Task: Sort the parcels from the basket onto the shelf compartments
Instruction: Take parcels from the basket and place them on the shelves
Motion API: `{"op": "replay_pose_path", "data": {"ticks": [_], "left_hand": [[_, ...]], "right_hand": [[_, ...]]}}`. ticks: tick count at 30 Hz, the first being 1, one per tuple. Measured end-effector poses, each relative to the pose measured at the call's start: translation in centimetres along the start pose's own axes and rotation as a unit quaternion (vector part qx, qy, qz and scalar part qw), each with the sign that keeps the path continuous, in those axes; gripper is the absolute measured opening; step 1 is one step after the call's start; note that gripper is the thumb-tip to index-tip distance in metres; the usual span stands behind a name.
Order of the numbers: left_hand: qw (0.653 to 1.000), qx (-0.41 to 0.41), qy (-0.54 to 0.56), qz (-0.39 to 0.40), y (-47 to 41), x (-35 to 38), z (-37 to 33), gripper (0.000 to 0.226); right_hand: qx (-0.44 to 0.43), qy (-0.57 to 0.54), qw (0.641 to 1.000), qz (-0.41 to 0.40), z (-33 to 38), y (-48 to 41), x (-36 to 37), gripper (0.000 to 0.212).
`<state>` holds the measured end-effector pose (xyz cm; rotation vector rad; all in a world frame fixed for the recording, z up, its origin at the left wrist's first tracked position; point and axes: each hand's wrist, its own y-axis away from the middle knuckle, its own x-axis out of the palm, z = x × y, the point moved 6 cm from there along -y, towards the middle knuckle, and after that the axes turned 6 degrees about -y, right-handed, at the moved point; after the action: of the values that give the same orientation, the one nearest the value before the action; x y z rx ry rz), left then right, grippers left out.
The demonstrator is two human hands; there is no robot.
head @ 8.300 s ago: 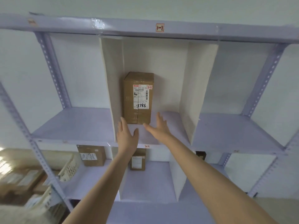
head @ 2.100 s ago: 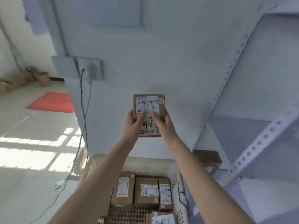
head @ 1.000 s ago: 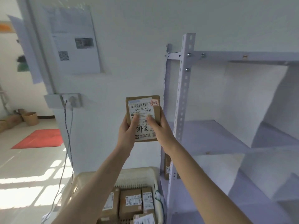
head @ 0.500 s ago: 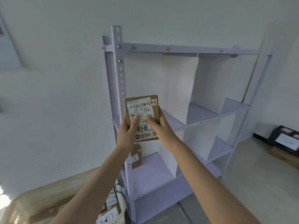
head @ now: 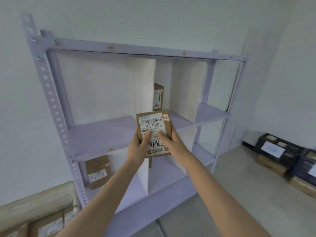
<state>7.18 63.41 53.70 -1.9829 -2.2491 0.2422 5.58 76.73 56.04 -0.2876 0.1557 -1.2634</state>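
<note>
Both hands hold up a small brown parcel (head: 154,127) with a white label and a red tag reading 2-2. My left hand (head: 137,145) grips its left edge, thumb on the label. My right hand (head: 171,142) grips the right edge the same way. The parcel is in front of the lilac shelf (head: 102,134), level with its middle board. A tall brown parcel (head: 158,97) stands in the upper middle compartment. Another brown parcel (head: 98,171) stands in the lower left compartment. The basket (head: 34,207) shows at the bottom left with several parcels in it.
White dividers (head: 142,86) split each shelf level into three compartments. The upper left and upper right compartments hold nothing. Dark trays and cardboard boxes (head: 287,159) lie on the floor at the right, by the wall.
The view has swung right from the basket and wall to face the shelf. Both hands keep the same hold on the parcel, now in front of the middle board.
</note>
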Motion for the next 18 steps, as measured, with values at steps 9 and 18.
{"op": "replay_pose_path", "data": {"ticks": [9, 18], "left_hand": [[0.998, -0.042, -0.056, -0.003, -3.2, 9.3, 4.5, 0.032], [0.993, -0.089, -0.072, -0.005, -11.2, 13.6, 12.3, 0.034]], "right_hand": [[0.058, 0.005, 0.998, 0.016, -4.7, -1.3, -10.6, 0.043], [0.111, 0.082, 0.989, 0.048, -11.0, -8.4, -17.2, 0.051]]}}
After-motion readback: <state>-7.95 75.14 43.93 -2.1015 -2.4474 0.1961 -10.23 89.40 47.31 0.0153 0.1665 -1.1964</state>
